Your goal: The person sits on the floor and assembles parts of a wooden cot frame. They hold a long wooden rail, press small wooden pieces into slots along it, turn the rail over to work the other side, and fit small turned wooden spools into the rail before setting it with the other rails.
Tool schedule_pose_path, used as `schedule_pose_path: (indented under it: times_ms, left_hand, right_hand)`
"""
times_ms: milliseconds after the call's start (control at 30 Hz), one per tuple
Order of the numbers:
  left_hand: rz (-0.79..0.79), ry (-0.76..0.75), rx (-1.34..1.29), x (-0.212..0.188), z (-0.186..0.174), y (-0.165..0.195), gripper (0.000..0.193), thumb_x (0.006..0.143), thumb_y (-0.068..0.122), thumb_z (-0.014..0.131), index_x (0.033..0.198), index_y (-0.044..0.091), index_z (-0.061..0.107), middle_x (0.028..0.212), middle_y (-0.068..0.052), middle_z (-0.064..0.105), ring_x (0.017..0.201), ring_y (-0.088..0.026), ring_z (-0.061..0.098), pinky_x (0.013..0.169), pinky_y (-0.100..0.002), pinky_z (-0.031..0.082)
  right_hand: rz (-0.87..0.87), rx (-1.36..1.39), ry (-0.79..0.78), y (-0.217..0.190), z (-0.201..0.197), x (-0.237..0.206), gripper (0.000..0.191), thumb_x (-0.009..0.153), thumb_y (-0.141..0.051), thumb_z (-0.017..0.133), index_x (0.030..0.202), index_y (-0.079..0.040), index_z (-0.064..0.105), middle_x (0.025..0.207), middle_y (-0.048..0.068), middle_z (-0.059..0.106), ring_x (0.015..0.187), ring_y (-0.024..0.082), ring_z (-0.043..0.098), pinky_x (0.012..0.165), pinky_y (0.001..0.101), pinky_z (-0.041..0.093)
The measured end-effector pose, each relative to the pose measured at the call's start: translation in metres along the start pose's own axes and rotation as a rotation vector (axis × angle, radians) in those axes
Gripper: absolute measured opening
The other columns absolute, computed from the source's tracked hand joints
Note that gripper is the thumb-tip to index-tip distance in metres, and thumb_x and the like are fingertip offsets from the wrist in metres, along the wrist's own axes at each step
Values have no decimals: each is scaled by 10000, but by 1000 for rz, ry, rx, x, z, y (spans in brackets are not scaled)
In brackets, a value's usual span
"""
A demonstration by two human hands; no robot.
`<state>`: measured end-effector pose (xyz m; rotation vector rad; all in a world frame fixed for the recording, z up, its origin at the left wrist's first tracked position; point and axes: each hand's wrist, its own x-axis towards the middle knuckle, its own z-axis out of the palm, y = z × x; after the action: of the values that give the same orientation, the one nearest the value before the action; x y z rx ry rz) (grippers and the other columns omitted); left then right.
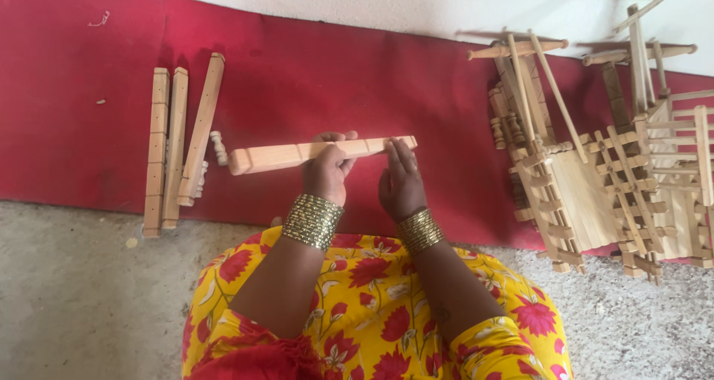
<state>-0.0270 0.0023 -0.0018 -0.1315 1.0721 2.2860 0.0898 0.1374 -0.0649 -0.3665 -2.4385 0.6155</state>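
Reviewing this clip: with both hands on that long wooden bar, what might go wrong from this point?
1. The wooden bar is gripped by the left hand near its middle, while the right hand only touches one end; the long free end may dip or swing.
2. That free end sits close to the small turned peg and the loose wooden slats on the red mat, so it may knock them.
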Motion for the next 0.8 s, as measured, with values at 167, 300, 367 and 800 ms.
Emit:
schedule_pose_path:
  times_ms: [167, 300, 367, 800]
  left_hand:
    - [-69, -80, 82, 0, -2, -12, 253, 803, 14, 539, 1052, 18, 586, 1178, -213, 706, 1067, -247, 641, 965, -379, 529]
    - [-42, 10, 55, -1, 2, -13, 232, 786, 13, 545, 1011, 37, 595, 1152, -176, 706, 1062, -239, 644, 959, -401, 540]
    - [-60, 42, 6, -1, 3, -9, 209, 780, 22, 544, 981, 64, 585, 1132, -151, 706, 1081, -243, 663, 974, -416, 555]
    - [-84, 137, 31, 2, 2, -16, 205, 780, 22, 560, 975, 68, 602, 1089, -129, 714, 1022, -207, 661, 890, -357, 548]
  right_hand:
    - [51, 8, -6, 3, -12, 7, 405, 964, -48, 576, 1364, 12, 582, 1399, 241, 599, 1324, 414, 573, 1134, 509, 455]
    - [59, -33, 67, 3, -6, 5, 354, 995, -42, 584, 1344, 8, 607, 1373, 230, 627, 1314, 403, 586, 1131, 498, 464]
    - [58, -49, 124, 0, -2, 3, 310, 1011, -45, 590, 1314, 4, 635, 1347, 218, 650, 1299, 397, 603, 1115, 484, 483]
    - [94, 78, 136, 17, -1, 5, 161, 977, -40, 636, 1068, -39, 769, 1034, 134, 736, 956, 291, 723, 833, 380, 599]
